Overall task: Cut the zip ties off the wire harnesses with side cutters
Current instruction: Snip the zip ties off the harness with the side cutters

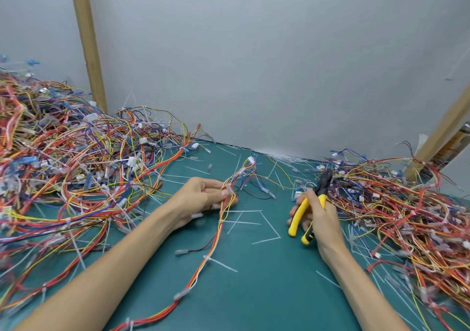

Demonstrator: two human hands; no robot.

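Your left hand (203,198) pinches a harness (216,239) lying across the green bench (254,300), with a white zip tie (230,189) at your fingertips. Your right hand (321,220) grips the yellow cutters (298,213), apart from the harness.

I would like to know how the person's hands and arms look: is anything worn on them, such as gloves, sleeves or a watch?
Both are bare. The left hand and the right hand wear no gloves, and no ring shows on the visible fingers. The left forearm and the right forearm carry no sleeve, watch or bracelet.
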